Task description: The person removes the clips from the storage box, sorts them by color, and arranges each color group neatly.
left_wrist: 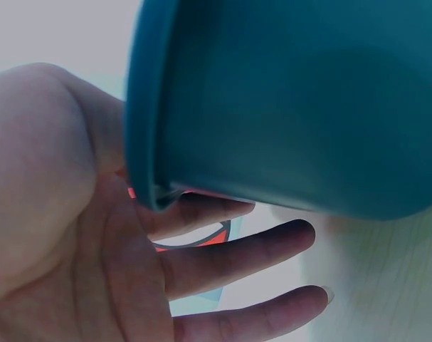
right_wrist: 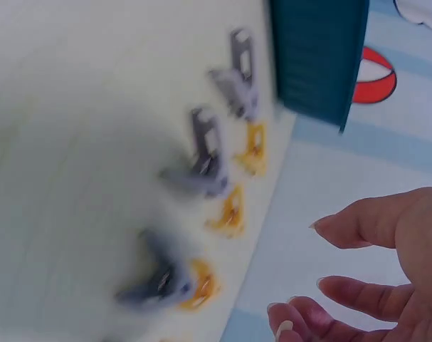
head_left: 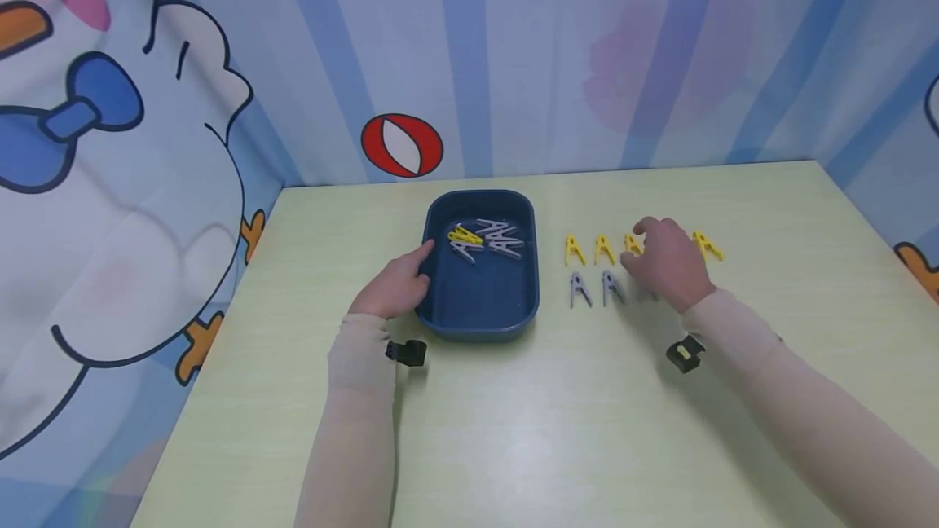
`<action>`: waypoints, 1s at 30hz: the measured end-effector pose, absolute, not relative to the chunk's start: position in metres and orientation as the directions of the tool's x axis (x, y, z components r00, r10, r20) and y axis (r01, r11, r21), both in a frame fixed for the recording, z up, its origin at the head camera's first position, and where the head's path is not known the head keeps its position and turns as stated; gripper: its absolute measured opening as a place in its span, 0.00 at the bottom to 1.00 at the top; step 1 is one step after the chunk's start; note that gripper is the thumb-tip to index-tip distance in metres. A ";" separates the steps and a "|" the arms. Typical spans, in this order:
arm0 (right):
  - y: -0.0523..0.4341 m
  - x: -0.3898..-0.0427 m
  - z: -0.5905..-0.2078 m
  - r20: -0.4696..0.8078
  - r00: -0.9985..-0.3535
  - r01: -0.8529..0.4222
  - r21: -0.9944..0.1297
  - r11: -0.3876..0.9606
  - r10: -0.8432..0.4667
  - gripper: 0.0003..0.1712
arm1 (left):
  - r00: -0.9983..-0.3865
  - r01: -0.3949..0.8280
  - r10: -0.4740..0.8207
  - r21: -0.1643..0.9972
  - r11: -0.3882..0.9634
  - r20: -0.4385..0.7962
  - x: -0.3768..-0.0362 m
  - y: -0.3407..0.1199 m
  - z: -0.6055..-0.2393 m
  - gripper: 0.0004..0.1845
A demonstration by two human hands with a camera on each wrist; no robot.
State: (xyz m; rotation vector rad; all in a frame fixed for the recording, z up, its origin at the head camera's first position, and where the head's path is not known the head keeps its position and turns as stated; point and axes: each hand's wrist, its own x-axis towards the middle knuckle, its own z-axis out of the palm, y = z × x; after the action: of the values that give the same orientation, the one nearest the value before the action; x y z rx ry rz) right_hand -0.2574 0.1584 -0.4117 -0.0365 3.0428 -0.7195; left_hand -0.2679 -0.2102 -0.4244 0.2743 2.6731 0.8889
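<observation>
My left hand (head_left: 392, 287) holds the left rim of a dark blue plastic bin (head_left: 478, 328); in the left wrist view its thumb goes behind the rim and other fingers (left_wrist: 237, 265) extend outside the wall. Inside the bin lie several grey clothespins (head_left: 504, 244) and a yellow clothespin (head_left: 465, 236). My right hand (head_left: 669, 263) hovers over two rows of clothespins, thumb and fingers apart with nothing between them in the right wrist view. The back row is yellow clothespins (head_left: 604, 251); the front row is grey clothespins (head_left: 579, 290). The hand partly hides both rows.
A pale wood-grain table (head_left: 513, 430) bears everything. Behind and beside it hangs a printed blue-and-white cloth (head_left: 528, 63) with cartoon figures. A small black camera sits on each wrist.
</observation>
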 end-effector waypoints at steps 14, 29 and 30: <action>0.093 -0.263 -0.397 0.075 -0.982 -0.189 -0.452 0.872 -0.174 0.25 | -0.934 0.073 0.266 0.602 0.795 -0.238 -0.267 -0.211 -0.422 0.32; 0.027 -0.287 -0.399 0.139 -0.873 -0.487 -0.264 0.832 -0.467 0.18 | -0.934 0.069 0.264 0.606 0.793 -0.239 -0.268 -0.212 -0.424 0.32; 0.025 -0.290 -0.400 0.135 -0.866 -0.500 -0.243 0.831 -0.481 0.17 | -0.934 0.071 0.266 0.607 0.791 -0.238 -0.269 -0.212 -0.424 0.32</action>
State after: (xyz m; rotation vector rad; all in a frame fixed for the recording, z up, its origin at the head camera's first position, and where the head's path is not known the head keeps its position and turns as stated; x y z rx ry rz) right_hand -0.2905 0.0251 -0.4000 -0.8234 3.0711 -0.4378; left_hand -0.2689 -0.2122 -0.4244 0.2587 2.6700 0.8871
